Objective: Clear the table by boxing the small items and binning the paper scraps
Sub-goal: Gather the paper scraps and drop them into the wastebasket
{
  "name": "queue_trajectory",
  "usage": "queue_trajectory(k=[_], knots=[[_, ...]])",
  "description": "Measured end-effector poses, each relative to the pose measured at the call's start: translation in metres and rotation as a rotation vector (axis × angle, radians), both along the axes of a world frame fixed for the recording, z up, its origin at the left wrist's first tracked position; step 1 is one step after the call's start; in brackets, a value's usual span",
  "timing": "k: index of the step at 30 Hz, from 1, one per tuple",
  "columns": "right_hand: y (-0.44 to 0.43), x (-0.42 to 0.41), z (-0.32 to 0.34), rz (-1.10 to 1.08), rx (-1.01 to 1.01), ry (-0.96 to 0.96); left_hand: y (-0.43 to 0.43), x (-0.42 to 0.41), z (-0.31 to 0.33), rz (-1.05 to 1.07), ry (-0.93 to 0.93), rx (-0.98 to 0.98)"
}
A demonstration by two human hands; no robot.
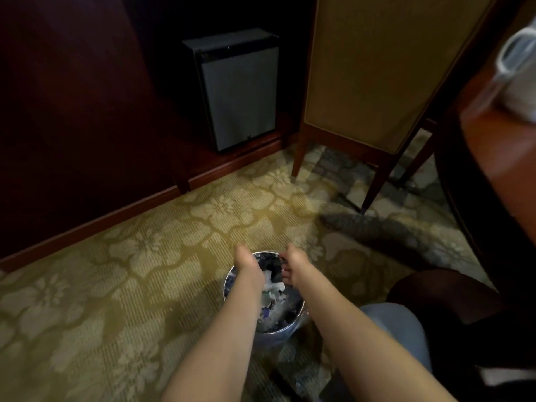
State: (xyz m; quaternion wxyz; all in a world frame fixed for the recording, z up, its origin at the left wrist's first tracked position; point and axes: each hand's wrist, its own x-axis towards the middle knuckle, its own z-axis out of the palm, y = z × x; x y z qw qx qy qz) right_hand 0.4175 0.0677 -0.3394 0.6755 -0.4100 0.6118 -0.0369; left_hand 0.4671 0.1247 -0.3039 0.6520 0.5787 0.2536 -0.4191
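The bin (278, 332), a small round one with a shiny metal rim, stands on the floor low in the middle of the view. It is filled nearly to the rim with paper scraps (272, 287), white and pale bits mixed with dark and blue ones. Both bare forearms reach forward over it. The left hand (246, 261) hangs over the bin's far left rim with its back to the camera and its fingers pointing down out of sight, so I cannot tell whether they are spread or holding anything. The right hand (293, 265) is over the far right rim, close beside the left but apart from it. Its fingers (285, 274) curl downward toward the scraps, and blur hides whether they pinch something. The bin sits on a yellow-green carpet (130, 285) with a large flower pattern, just left of the person's knee (397, 323) in blue denim. To the right is the rounded edge of a reddish wooden table (504, 158), with a blurred clear container (513, 50) on it. Beyond the bin stands a chair (377, 68) with tan upholstery and wooden legs, and left of it a small grey fridge (239, 94) sits in a dark wooden cabinet (72, 111).
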Motion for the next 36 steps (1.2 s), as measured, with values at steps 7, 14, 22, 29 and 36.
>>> queue_trajectory(k=[7, 14, 22, 29, 36], knots=[[-0.009, -0.014, 0.059, -0.006, -0.111, -0.094, -0.008, -0.007, 0.049, -0.031, -0.109, -0.117], [-0.030, -0.034, 0.147, 0.028, -0.246, -0.196, -0.025, -0.012, 0.119, -0.054, -0.232, -0.246], [-0.043, -0.070, 0.235, -0.053, -0.366, -0.337, -0.047, -0.043, 0.196, -0.137, -0.292, -0.421], [-0.061, -0.128, 0.297, -0.107, -0.482, -0.355, -0.062, -0.089, 0.241, -0.226, -0.312, -0.533], [-0.084, -0.214, 0.325, -0.318, -0.604, -0.343, -0.082, -0.157, 0.277, -0.412, -0.307, -0.684]])
